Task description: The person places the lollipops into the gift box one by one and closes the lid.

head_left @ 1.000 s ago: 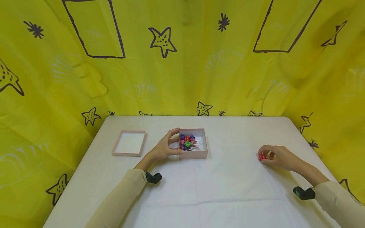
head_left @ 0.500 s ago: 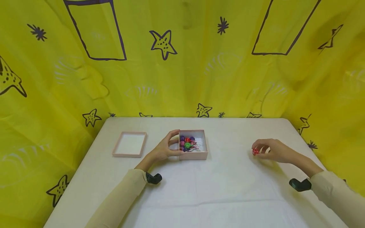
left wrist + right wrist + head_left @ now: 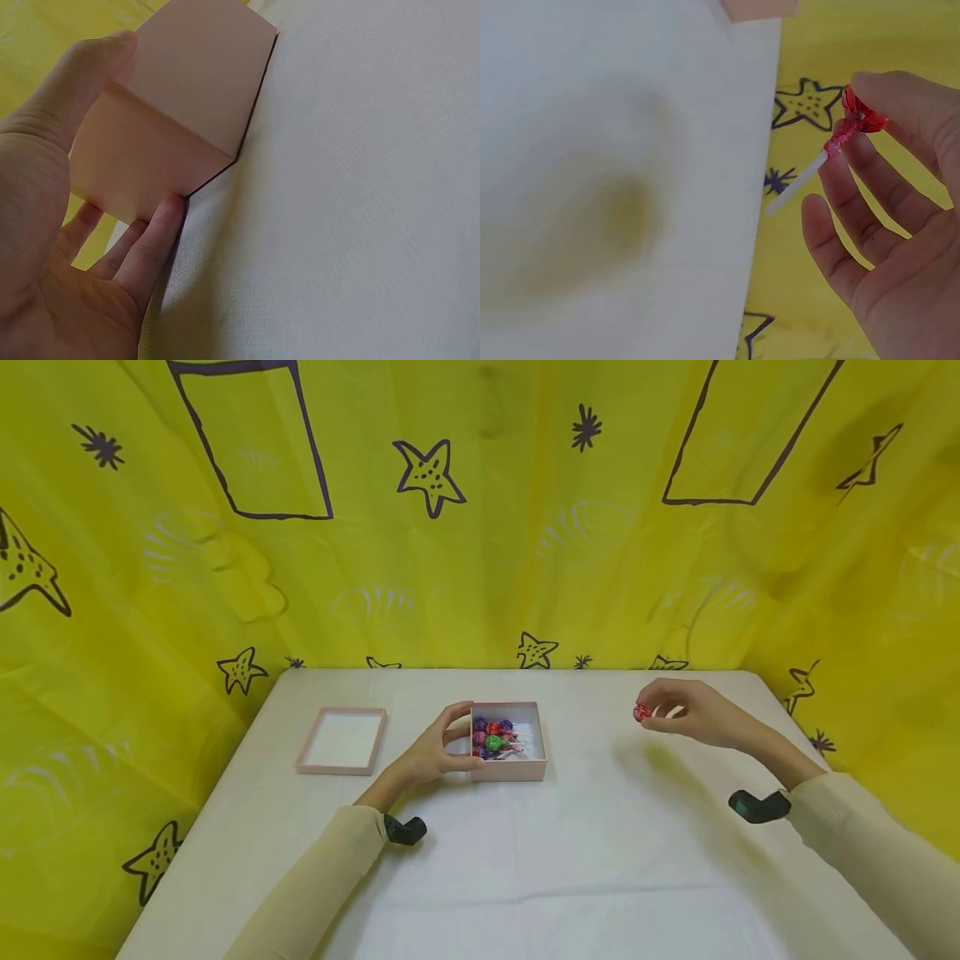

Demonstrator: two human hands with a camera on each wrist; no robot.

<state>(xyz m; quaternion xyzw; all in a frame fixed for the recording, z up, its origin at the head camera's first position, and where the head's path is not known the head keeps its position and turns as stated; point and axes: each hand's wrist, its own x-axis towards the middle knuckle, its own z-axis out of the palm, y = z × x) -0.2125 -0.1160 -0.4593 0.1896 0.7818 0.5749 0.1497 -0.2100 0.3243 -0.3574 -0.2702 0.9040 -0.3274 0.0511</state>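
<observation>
In the head view a small pink box (image 3: 517, 770) with a white inside stands on the white-covered table. Several wrapped lollipops (image 3: 492, 742), purple, red, pink and green, lie in its left half, their white sticks pointing right. My left hand (image 3: 427, 755) grips the box by its left end, thumb at the front edge and fingers round the far side; the left wrist view shows the thumb on the pink wall (image 3: 195, 82). Well to the right, my right hand (image 3: 697, 714) holds a red lollipop (image 3: 855, 120) above the table. Thumb and fingertips pinch its wrapped head, and the white stick hangs free.
A shallow pink lid (image 3: 343, 739) with a white inside lies left of the box. Yellow cloth (image 3: 487, 568) with dark starfish drawings hangs behind the table and at both sides. Each wrist carries a dark camera mount (image 3: 405, 830).
My right hand has lifted the red lollipop from the table and moved it left and away from me. The left hand stays on the box. The view has tilted slightly.
</observation>
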